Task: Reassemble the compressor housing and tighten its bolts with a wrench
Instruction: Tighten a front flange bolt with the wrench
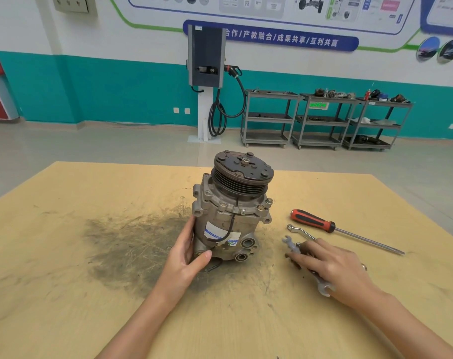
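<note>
One tan table (90, 255) carries one grey compressor (230, 213), standing upright near the middle with its pulley on top. Three metal carts (269, 117) with shelves stand by the far wall, holding small parts. One screwdriver (331, 228) with a red and black handle lies to the compressor's right. Two wrenches (295, 230) lie beside it. The left hand (188, 257) clasps the compressor's lower side. The right hand (331, 268) lies over one wrench, its grip unclear.

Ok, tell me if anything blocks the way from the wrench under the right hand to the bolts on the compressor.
Nothing visible does. The wrench lies under the right hand right of the compressor; bare table separates them, and the screwdriver lies farther right.
</note>
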The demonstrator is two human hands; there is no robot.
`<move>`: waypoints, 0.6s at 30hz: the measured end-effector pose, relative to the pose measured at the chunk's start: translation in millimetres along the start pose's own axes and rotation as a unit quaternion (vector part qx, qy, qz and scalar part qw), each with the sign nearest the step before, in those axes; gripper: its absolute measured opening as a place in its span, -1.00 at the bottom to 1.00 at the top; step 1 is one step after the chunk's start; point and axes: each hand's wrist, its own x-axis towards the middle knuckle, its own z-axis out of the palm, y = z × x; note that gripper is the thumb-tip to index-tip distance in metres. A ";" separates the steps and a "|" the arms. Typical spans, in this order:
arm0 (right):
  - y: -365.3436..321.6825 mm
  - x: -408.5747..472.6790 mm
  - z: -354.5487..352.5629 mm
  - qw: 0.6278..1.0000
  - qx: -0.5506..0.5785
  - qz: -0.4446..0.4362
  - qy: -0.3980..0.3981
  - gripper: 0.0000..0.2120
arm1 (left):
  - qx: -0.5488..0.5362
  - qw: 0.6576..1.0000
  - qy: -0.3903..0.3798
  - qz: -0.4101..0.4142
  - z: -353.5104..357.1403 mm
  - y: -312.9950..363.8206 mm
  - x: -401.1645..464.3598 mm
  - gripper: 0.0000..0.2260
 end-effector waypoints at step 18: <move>-2.3 22.6 27.6 1.000 -0.016 0.000 -0.005 -0.52 | -0.019 1.000 -0.004 -0.004 2.0 4.5 -0.6 -0.30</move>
